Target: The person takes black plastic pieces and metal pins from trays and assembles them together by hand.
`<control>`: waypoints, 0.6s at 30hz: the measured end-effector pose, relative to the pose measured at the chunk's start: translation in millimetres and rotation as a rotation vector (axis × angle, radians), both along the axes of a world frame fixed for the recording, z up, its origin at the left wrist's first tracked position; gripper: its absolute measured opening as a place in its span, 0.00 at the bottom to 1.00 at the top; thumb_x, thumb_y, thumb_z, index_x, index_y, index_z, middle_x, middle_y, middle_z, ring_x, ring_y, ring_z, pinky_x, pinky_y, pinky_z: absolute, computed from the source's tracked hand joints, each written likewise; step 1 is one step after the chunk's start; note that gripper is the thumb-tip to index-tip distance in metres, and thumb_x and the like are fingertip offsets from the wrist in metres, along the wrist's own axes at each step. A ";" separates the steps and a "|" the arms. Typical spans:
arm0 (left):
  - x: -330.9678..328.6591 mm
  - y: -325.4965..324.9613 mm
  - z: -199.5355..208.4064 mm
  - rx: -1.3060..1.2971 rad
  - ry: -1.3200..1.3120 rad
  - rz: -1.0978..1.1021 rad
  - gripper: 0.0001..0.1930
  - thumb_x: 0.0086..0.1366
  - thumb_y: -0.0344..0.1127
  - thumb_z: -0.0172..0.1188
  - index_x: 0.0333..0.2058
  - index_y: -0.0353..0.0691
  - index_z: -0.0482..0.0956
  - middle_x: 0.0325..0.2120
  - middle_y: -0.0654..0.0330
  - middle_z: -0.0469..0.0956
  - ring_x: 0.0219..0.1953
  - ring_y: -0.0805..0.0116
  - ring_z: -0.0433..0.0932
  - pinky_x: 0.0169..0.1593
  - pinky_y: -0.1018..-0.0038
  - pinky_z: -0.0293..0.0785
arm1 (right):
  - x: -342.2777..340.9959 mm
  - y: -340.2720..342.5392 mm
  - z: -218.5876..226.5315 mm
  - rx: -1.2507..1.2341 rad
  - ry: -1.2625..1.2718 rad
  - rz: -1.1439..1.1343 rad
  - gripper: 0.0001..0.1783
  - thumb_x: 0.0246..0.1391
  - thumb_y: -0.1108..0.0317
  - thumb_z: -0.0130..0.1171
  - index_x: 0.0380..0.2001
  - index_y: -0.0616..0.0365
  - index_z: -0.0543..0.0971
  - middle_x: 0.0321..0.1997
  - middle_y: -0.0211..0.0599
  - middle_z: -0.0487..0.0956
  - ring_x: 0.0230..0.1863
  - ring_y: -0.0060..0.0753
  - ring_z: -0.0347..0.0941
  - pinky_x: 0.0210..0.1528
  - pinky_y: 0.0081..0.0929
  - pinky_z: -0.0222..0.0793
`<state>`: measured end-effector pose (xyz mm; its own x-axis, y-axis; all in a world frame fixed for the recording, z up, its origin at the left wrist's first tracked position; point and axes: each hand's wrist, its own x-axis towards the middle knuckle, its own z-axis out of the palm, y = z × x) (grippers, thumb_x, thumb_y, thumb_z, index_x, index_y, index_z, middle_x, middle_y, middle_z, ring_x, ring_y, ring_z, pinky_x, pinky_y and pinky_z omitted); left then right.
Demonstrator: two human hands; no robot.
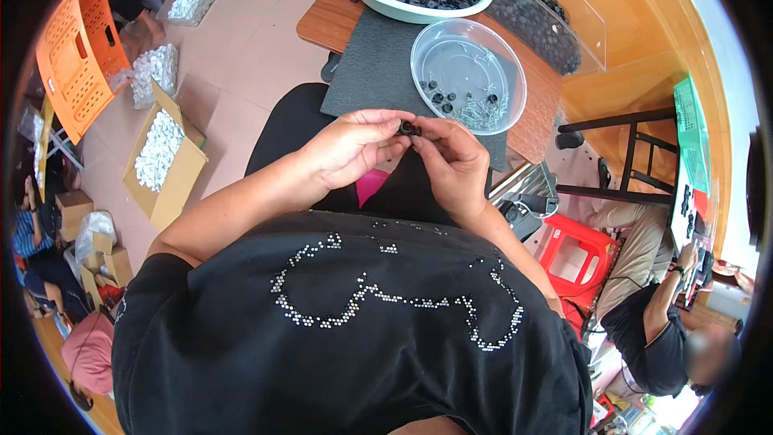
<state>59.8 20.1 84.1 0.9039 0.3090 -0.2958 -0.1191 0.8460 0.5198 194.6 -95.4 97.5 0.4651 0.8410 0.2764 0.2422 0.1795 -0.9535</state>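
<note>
Between my two hands, above my lap, is a small round black plastic part [408, 127]. My left hand [358, 143] pinches it from the left with thumb and fingertips. From the right, my right hand [452, 157] has thumb and forefinger closed on the same part; whether it also holds a smaller piece is too small to tell. Just beyond my hands stands a clear round plastic tub [469, 32], with several black caps and many thin clear pieces in it. Behind that, a pale green basin [386, 6] is heaped with small black parts.
A dark grey mat [372, 64] lies on the brown wooden table [322, 24]. A clear bin [535, 24] of black parts stands at the far right. Open cardboard box [189, 157] with white parts and an orange crate [72, 72] are left. Another person [644, 314] works at right, near a red stool [576, 254].
</note>
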 end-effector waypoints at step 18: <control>2.2 -2.9 11.3 -0.061 -0.028 -0.003 0.13 0.65 0.29 0.50 0.47 0.32 0.70 0.36 0.57 0.75 0.39 0.70 0.75 0.47 0.78 0.74 | 1.1 -3.3 5.2 -0.041 -0.031 -0.021 0.08 0.45 0.85 0.58 0.31 0.67 0.74 0.36 0.34 0.74 0.33 0.18 0.72 0.33 0.14 0.69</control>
<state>62.0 17.2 95.4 0.9128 0.2887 -0.2887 -0.1307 0.8765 0.4634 195.7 -98.7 102.7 0.4743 0.8423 0.2561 0.2745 0.1349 -0.9521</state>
